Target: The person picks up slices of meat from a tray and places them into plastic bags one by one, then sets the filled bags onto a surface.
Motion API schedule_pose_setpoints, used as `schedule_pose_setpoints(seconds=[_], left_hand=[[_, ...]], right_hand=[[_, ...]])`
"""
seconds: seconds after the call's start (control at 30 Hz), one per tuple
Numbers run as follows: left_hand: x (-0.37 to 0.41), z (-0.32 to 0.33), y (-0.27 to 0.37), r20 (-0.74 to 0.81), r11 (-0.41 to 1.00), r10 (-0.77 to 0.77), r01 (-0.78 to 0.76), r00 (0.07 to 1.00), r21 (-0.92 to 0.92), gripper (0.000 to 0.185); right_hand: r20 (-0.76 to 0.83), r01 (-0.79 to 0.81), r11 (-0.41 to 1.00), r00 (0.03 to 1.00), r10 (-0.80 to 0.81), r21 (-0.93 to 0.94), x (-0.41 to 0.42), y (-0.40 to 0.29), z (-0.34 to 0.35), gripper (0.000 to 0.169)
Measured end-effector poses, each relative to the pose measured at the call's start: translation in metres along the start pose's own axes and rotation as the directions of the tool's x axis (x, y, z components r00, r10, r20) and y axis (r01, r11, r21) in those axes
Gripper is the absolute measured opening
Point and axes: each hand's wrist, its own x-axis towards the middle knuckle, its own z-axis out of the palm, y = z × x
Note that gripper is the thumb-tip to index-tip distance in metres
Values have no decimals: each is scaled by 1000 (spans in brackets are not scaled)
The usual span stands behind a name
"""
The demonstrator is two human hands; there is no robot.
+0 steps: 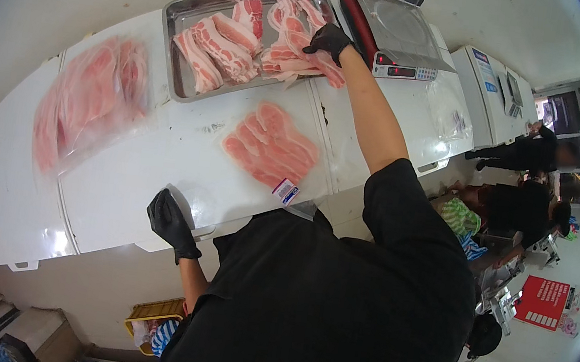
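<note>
My right hand, in a black glove, reaches over the right end of a steel tray, its fingers on sliced pork belly; whether they grip a slice cannot be told. More belly strips lie in the tray's left and middle. Some meat hangs over the tray's near right corner. My left hand, also black-gloved, is near the front edge of the white surface, its fingers together and no object visible in it. Between the hands lies a flat clear pack of meat slices with a label at its near end.
Large bagged meat slices lie on the left. A red digital scale with a clear cover stands right of the tray, and a plastic bag lies near it. A yellow crate is below. Other people are at the right.
</note>
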Motion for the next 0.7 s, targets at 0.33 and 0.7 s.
schedule_pose_setpoints(seconds=[0.33, 0.7], left_hand=[[-1, 0, 1, 30, 999, -30, 29, 999, 19, 15], [1, 0, -1, 33, 994, -1, -3, 999, 108, 15]], right_hand=[[-67, -258, 952, 960, 272, 164, -12, -43, -22, 64], [57, -6, 976, 998, -7, 218, 10, -6, -6, 69]])
